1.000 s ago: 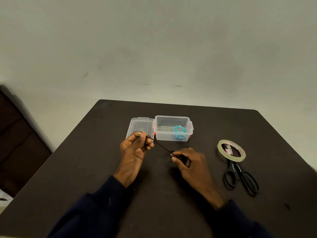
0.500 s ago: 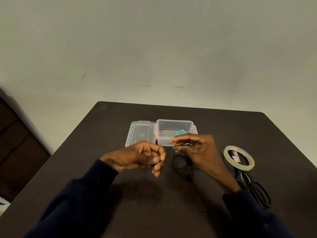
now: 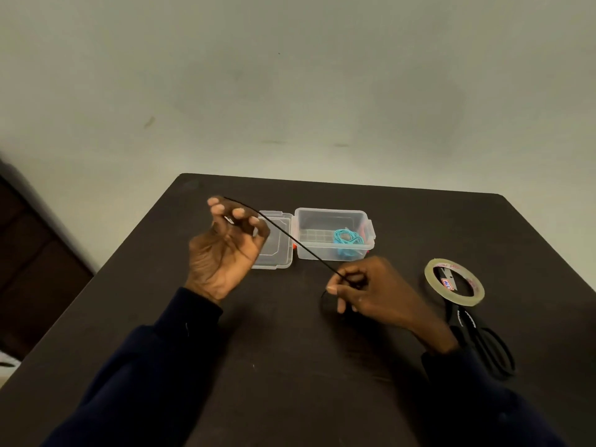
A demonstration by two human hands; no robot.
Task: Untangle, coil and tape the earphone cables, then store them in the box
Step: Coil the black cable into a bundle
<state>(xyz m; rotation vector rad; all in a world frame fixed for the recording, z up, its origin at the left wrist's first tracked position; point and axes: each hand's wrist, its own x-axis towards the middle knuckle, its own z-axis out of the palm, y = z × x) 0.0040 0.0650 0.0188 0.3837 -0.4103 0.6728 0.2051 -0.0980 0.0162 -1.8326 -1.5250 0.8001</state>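
Left of centre, the left hand (image 3: 225, 253) pinches a black cable (image 3: 290, 238), stretched taut down-right to the right hand (image 3: 371, 291), also pinching it. Behind, the lid (image 3: 274, 243), then the box (image 3: 335, 233) holding a teal cable (image 3: 346, 238); tape (image 3: 454, 282) and scissors (image 3: 483, 343) at right on the surface (image 3: 290, 366).

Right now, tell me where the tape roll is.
In the head view, the tape roll lies on the table's right side, resting on the scissors, beside the right hand.
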